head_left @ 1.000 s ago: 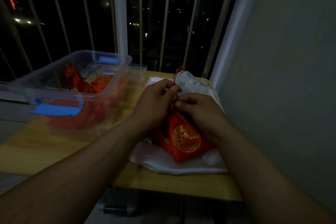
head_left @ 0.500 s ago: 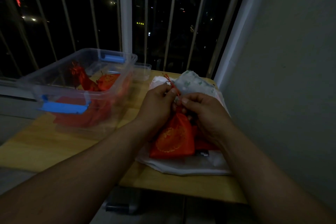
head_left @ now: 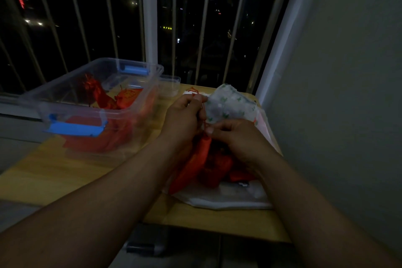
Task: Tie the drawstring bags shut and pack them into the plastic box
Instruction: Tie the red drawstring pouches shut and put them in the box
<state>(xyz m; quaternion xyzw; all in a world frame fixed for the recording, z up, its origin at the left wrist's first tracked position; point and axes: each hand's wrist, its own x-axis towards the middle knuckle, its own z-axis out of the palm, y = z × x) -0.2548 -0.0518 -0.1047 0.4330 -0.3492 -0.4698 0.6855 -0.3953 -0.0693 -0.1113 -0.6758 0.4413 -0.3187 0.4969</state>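
— Hazards first. What do you list?

— Item one: the red cord (head_left: 203, 113) is thin and the light is poor. I judge it could slip from the left hand (head_left: 185, 119) before any knot holds, and the mouth would slacken again. Item two: the red drawstring bag (head_left: 195, 161) is held up by its neck, so a hard tug might swing it into the loose red bags (head_left: 219, 165) beneath. That could drag one off the white plastic sheet (head_left: 221, 200) toward the edge of the table (head_left: 43, 176). Both are guesses.

— And the fingers?

— On the left hand, thumb and forefinger pinch the cord, raised above the bag. The right hand (head_left: 239, 139) has its fingers curled, pinching the gathered neck just below and beside the left. The cord runs taut between the two. The bag's body hangs below both hands.

— Destination?

— The plastic box (head_left: 91, 112), open-topped with blue latches, stands to the left, apart from the hands. Several red bags (head_left: 104, 100) lie inside. A white pouch with green print (head_left: 228, 104) sits just behind the hands; I cannot tell whether it touches them.
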